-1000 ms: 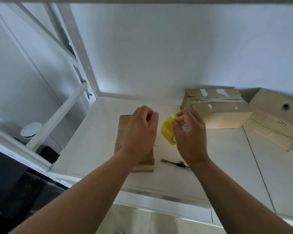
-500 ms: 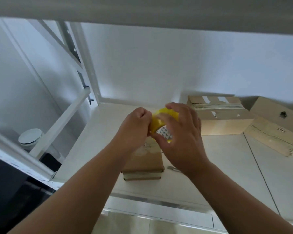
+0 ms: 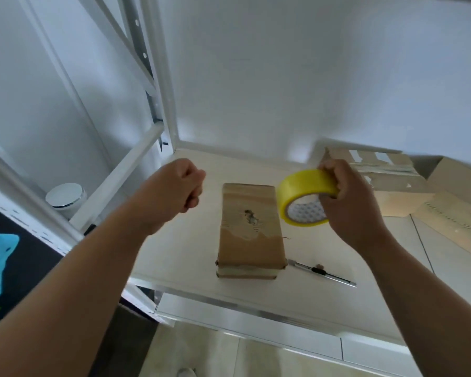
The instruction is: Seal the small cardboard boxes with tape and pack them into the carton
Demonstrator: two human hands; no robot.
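Note:
A small brown cardboard box lies closed on the white shelf, its top scuffed and torn in the middle. Above and to the right of it, my right hand grips a yellow tape roll held on edge. My left hand hovers left of the box at the roll's height, thumb pinched against curled forefinger, as on the tape's end. The strip between hand and roll is too faint to make out. A larger carton with an open flap sits at the far right.
A utility knife lies on the shelf just right of the box's near end. Another taped cardboard box stands at the back right. White rack posts rise at the left, with a round white object beyond them.
My hands, together at the tape roll half a second ago, have drawn apart. The left moved left, the right moved right with the roll, and the small box now shows between them.

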